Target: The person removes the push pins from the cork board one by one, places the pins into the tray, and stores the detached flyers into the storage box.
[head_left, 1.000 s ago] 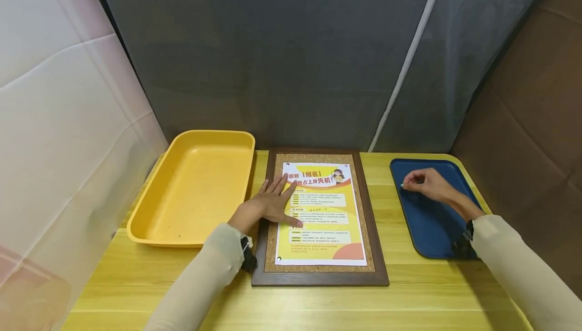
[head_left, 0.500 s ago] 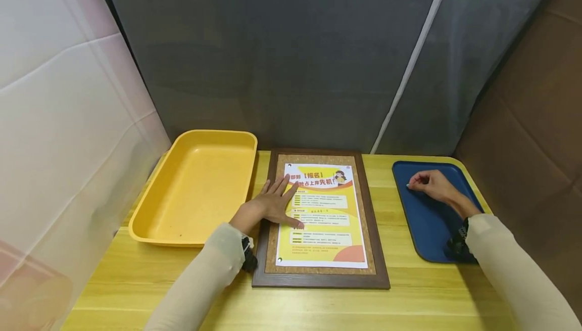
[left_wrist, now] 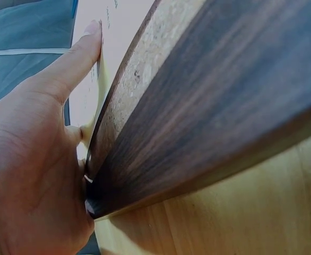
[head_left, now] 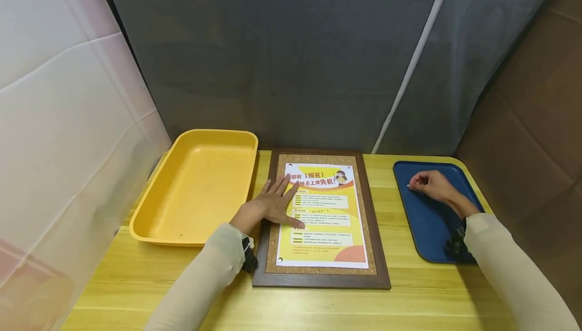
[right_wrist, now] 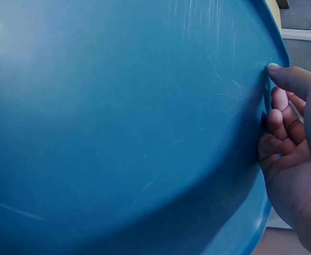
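My left hand [head_left: 272,206] lies with spread fingers on the left side of a yellow-and-white printed poster [head_left: 325,225]. The sheet lies on a cork board [head_left: 318,158] in a dark brown wooden frame [head_left: 320,281]. Small dark round pins show at its top left [head_left: 290,165] and bottom left corners. At the left part of a blue tray [head_left: 427,237], my right hand [head_left: 434,187] has its fingers curled and the thumb close to them. A pale spot shows at the thumb tip, probably the nail. Whether anything small sits between the fingertips is hidden.
To the left stands a deep yellow tray [head_left: 195,194] with a small dark speck on its floor. Everything rests on a light wooden table [head_left: 313,311]. Behind it hangs a dark grey cloth [head_left: 273,58], with side screens at left and right.
The right hand has shifted slightly to the right over the blue tray, then held still. The left hand has stayed on the poster. The whole head view has drifted a little.
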